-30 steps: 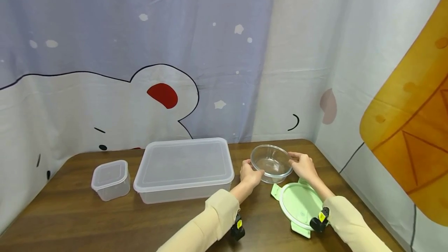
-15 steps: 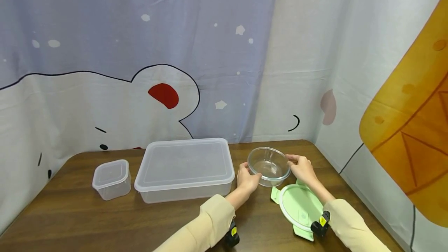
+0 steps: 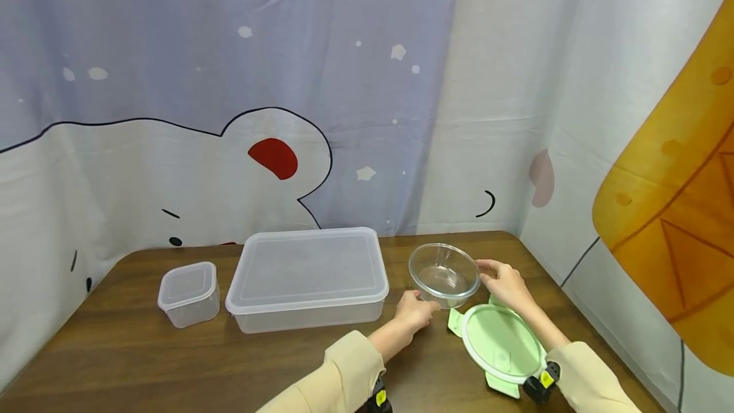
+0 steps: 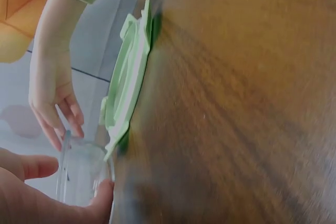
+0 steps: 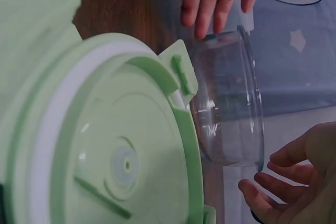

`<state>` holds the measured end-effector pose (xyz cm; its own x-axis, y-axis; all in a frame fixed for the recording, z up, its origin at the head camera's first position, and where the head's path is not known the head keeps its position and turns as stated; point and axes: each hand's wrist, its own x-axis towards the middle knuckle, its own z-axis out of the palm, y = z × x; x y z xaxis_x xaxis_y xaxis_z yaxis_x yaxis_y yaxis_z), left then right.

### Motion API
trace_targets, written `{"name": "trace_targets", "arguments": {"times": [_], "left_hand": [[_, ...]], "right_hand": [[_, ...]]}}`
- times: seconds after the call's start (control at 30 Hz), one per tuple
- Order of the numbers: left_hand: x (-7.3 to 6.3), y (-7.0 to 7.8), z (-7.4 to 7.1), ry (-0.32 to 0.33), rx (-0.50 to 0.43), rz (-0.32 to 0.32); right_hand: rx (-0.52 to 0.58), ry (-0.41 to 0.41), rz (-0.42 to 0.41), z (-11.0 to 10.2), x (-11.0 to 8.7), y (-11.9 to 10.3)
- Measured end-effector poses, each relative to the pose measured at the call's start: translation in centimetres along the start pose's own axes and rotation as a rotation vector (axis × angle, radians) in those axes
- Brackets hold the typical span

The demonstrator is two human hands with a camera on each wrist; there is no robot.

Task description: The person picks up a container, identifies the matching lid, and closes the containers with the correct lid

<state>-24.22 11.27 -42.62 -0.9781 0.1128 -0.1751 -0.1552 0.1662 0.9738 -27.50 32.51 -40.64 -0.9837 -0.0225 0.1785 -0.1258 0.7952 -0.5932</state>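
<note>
Count glass bowl (image 3: 444, 278) as placed, with left hand (image 3: 415, 312) and right hand (image 3: 506, 283) beside it with fingers (image 5: 210, 3) loosely spread, green lid (image 3: 500, 336) in front of it apparently unfitted.

The bowl (image 3: 444, 276) stands behind the lid (image 3: 504, 343), right of the box (image 3: 309, 273).

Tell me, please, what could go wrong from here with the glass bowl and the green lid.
The glass bowl looks smooth, and neither the left hand nor the right hand is wrapped round it, so it might slip if lifted like this.
The green lid has a tab close to the bowl, which could catch it if the bowl is drawn nearer.
The right wrist camera overlaps the lid's edge in the head view and may nudge it.
</note>
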Motion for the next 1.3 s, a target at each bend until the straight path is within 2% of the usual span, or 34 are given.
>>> {"name": "trace_targets", "arguments": {"times": [0.1, 0.17, 0.3, 0.57, 0.8, 1.07, 1.3], "left_hand": [[-0.4, -0.1, 0.3, -0.043, -0.052, -0.022], [-0.5, -0.2, 0.6, -0.047, -0.062, -0.023], [-0.9, -0.3, 1.0, -0.041, -0.043, -0.022], [-1.3, -0.3, 1.3, -0.031, 0.024, 0.015], [-0.8, -0.8, 1.8, -0.03, 0.032, 0.006], [-0.1, -1.4, 2.3, -0.061, -0.025, 0.002], [0.1, -1.4, 2.6, -0.081, -0.049, -0.024]], "right_hand": [[0.004, -0.005, -0.007, -0.4, -0.9, -0.2], [0.024, -0.018, -0.005, -0.8, -1.6, -0.3], [0.072, -0.053, 0.014, -1.3, -2.8, -0.5], [0.014, -0.043, 0.011, -2.3, -4.9, 0.0], [-0.103, -0.032, 0.078, -3.3, -6.2, 1.7], [-0.174, -0.047, 0.229, -4.5, -7.5, 4.6], [-0.181, -0.046, 0.237, -4.8, -8.0, 6.4]]}}
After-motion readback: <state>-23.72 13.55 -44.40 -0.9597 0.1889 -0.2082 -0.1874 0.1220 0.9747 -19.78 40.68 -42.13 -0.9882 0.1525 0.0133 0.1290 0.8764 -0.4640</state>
